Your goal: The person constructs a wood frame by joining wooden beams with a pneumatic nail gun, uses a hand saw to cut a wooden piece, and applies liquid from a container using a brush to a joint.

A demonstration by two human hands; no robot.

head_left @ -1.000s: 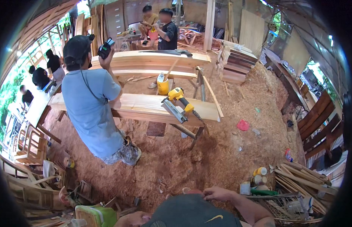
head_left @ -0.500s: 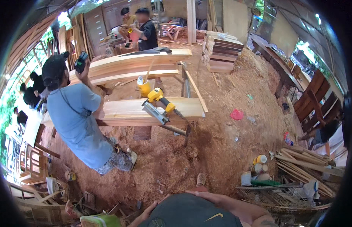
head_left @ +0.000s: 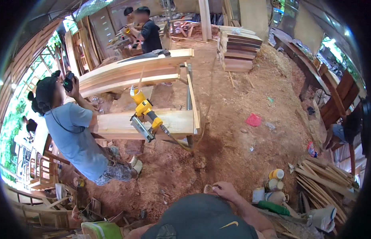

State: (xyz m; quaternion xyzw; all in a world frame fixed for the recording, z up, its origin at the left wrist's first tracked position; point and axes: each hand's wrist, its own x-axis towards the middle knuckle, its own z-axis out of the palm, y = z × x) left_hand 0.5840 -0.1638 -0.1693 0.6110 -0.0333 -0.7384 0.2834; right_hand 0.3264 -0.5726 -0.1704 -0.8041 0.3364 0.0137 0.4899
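My right hand (head_left: 226,191) is in front of my dark shirt (head_left: 193,217), at its right side. Its fingers are loosely bent and partly apart, with nothing visible in them. My left forearm (head_left: 138,232) shows only as a sliver at the lower edge; the left hand is hidden behind my body. Ahead, a yellow and black nail gun (head_left: 147,115) with a hose lies on a pale board (head_left: 173,119) across a workbench. Behind it stands a yellow container (head_left: 137,95) with a stick in it. Neither of my hands touches these.
A person in a blue shirt (head_left: 73,135) stands at the left of the bench, holding up a dark device (head_left: 68,81). Another person in black (head_left: 149,36) works farther back. Stacked boards (head_left: 239,49), a wood-strip pile (head_left: 325,183) and containers (head_left: 277,174) lie at the right.
My right hand has lifted from my belly and bent its fingers. My left hand has slipped out of sight. The view has shifted, and the blue-shirted person's device sits nearer the head.
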